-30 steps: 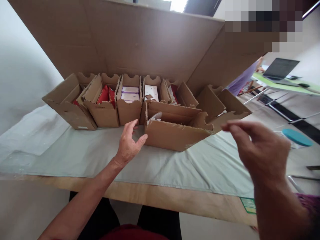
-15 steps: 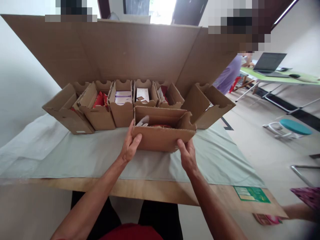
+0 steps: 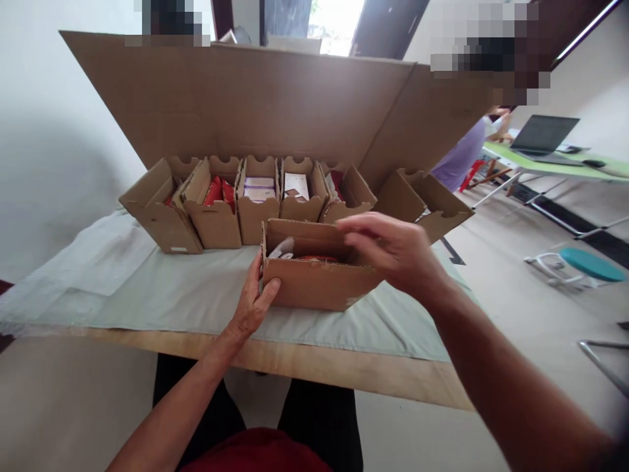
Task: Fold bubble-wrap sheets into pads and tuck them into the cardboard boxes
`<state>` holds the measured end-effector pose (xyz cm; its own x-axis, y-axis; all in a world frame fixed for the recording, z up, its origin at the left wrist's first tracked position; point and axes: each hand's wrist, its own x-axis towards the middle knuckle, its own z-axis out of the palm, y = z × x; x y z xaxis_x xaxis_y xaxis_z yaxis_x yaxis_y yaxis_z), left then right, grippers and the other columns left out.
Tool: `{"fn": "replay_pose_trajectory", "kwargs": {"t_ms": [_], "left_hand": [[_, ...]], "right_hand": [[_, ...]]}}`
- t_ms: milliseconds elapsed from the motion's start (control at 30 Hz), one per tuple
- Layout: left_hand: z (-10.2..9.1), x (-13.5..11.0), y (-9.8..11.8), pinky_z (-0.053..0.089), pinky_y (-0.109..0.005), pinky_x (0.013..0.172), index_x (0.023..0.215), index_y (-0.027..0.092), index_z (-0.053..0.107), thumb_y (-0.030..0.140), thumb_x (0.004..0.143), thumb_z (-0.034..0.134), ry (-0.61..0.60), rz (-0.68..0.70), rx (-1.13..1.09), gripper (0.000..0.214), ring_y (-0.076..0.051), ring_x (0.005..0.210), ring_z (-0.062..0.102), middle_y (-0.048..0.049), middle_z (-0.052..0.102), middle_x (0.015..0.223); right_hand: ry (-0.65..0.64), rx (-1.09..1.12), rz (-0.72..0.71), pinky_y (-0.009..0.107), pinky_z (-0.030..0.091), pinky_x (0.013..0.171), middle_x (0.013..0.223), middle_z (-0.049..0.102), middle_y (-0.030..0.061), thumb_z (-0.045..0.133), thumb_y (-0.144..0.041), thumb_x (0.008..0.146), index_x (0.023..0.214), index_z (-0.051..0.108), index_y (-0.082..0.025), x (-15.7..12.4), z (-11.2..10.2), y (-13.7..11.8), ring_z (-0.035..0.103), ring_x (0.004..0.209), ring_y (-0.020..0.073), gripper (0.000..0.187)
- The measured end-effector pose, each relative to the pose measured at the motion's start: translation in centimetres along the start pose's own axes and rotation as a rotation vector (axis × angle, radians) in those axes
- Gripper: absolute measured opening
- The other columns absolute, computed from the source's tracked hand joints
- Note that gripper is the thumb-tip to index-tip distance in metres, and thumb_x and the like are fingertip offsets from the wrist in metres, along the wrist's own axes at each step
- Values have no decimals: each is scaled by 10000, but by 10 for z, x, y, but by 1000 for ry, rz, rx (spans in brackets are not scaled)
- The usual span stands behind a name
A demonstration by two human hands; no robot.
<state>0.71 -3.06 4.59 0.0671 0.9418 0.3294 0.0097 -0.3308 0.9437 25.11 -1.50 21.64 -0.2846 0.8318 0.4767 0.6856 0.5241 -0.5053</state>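
Note:
A long, open-topped cardboard box (image 3: 314, 283) stands on the pale green cloth in front of me. Inside it lie something reddish (image 3: 318, 258) and, at its left end, a translucent plastic-wrapped item (image 3: 282, 250). My left hand (image 3: 253, 298) is closed around the box's left end, thumb on the near wall. Over the right end hovers my right hand (image 3: 393, 252), its fingers slightly curled and apart, with nothing seen in them. It hides that end of the box, and I cannot tell whether the fingertips touch the rim.
Behind stands a row of cardboard bins, including one with red packets (image 3: 219, 192) and one with white boxes (image 3: 259, 190). A tall cardboard panel (image 3: 275, 105) rises behind them. Plastic sheeting (image 3: 83, 269) lies left. A laptop (image 3: 543, 137) and teal stool (image 3: 592, 263) are at right, near a person in purple.
My right hand has let go of the box's lower right corner and risen over its opening. My left hand keeps its hold. The view has shifted slightly.

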Motion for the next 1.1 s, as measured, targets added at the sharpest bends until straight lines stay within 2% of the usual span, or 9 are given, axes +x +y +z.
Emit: {"fn": "replay_pose_trajectory", "kwargs": {"t_ms": [167,300,400,500,633,700,833,967,1100], "left_hand": [[1,0,-2,349,-529,1221,1573,255,334,551,979,556,1,-13,18,700,-314,1469,435,-130,497,1551],[3,1,0,322,-512,1238,1578,237,331,536,977,566,0,-5,-5,711,-315,1474,419,-134,484,1554],[2,-1,-2,330,-523,1229,1571,238,350,530,967,588,25,-26,-21,712,-324,1450,446,-136,459,1575],[-7,-2,-9,351,-534,1212,1588,265,324,535,949,615,37,-39,-20,752,-339,1478,411,-133,395,1627],[-23,6,-22,343,-555,1212,1610,315,261,567,877,703,42,-29,-24,892,-354,1525,339,-122,300,1682],[-23,12,-26,341,-567,1211,1600,309,279,602,838,733,-6,-39,-51,933,-362,1510,363,-129,308,1678],[-6,20,-20,399,-545,1180,1548,239,373,658,850,690,-130,-2,-134,874,-347,1395,510,-156,488,1558],[-2,11,-1,428,-497,1165,1510,205,421,630,943,584,-78,39,-86,728,-311,1335,569,-150,590,1450],[-20,14,22,427,-465,1165,1493,211,444,598,956,593,30,111,10,678,-300,1341,563,-134,631,1378]], "right_hand": [[-777,-174,-108,306,458,715,940,786,31,720,-121,773,1073,794,-252,78,50,-17,691,799,213,335],[-900,-364,-54,315,398,643,825,771,93,625,-81,863,801,798,-171,90,93,-19,672,695,214,205],[-937,-393,-69,299,398,632,852,774,82,630,-110,879,850,799,-167,92,83,-20,673,706,201,180],[-704,-279,-69,284,438,668,885,775,36,685,-210,882,965,789,-195,72,29,-15,671,747,184,134],[-20,-106,181,305,484,646,759,735,24,614,-432,971,904,753,-218,-18,-30,14,634,662,171,264],[317,30,388,333,534,683,812,741,42,651,-494,934,998,726,-231,-69,-21,39,669,732,200,280],[292,336,456,436,562,852,1209,714,120,681,-679,814,1278,634,-221,-123,56,74,670,1060,293,653],[428,422,519,459,534,907,1134,717,125,491,-709,918,1254,637,-186,-113,103,58,649,1043,294,639],[426,458,435,441,521,937,1170,706,110,521,-651,934,1275,623,-198,-88,93,28,640,1058,279,576]]}}
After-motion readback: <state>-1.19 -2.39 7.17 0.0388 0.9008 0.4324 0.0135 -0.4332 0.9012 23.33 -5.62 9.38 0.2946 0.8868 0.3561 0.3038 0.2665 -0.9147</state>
